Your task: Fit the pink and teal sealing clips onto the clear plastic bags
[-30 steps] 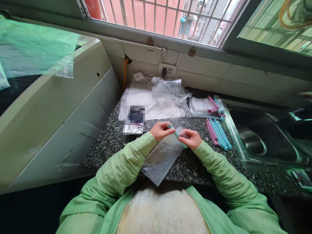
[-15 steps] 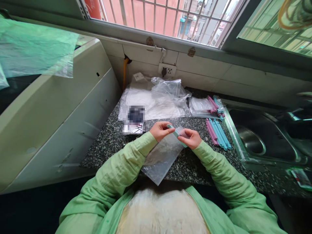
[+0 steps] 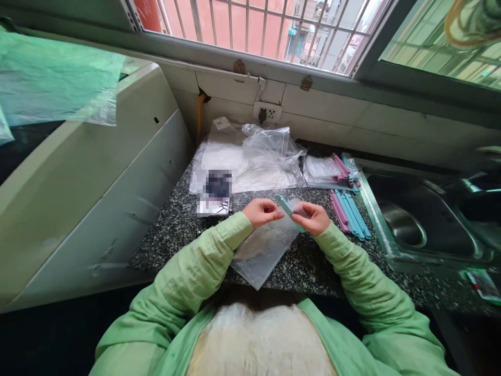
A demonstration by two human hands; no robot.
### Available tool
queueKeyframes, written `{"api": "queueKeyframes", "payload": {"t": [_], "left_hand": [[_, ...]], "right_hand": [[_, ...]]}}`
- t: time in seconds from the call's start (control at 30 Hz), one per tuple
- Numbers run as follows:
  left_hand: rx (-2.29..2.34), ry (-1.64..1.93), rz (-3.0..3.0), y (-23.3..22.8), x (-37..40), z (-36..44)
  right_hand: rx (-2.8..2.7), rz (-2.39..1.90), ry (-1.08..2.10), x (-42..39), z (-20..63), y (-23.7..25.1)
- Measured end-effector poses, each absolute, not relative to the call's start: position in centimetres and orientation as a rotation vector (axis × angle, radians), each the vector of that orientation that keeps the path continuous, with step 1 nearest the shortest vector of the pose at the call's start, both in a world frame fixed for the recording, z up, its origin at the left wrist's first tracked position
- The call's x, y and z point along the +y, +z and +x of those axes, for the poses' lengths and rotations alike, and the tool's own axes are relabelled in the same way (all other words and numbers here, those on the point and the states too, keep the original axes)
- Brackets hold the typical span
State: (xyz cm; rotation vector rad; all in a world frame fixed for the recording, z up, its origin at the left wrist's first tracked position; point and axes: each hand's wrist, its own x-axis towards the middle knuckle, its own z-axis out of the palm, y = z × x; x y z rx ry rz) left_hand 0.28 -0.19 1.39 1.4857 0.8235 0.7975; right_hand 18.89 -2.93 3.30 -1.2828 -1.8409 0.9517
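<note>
The left hand (image 3: 261,212) pinches the top edge of a clear bag (image 3: 266,249), fingers closed on it. The right hand (image 3: 315,218) grips a teal clip (image 3: 288,210) lying across the bag's mouth, fingers curled around it. The bag hangs down from both hands over the speckled worktop (image 3: 176,224). Just right of the right hand lies a row of pink and teal clips (image 3: 349,213), with a steel sink (image 3: 407,224) beyond. Behind the hands sit crumpled bags (image 3: 266,156), then a barred window (image 3: 250,26).

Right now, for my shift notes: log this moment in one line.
left hand: holds clear bag | right hand: holds teal clip at bag top | on granite counter
</note>
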Motion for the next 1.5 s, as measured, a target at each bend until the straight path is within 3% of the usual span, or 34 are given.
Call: {"api": "queueKeyframes", "payload": {"t": [0.7, 1.5], "left_hand": [[0.921, 0.842, 1.623, 0.94, -0.38, 0.86], [1.001, 0.715, 1.709, 0.43, -0.39, 0.78]], "right_hand": [[-1.962, -1.272, 0.389, -2.53, 19.00, 2.94], [-2.011, -1.223, 0.373, -2.38, 19.77, 2.97]]}}
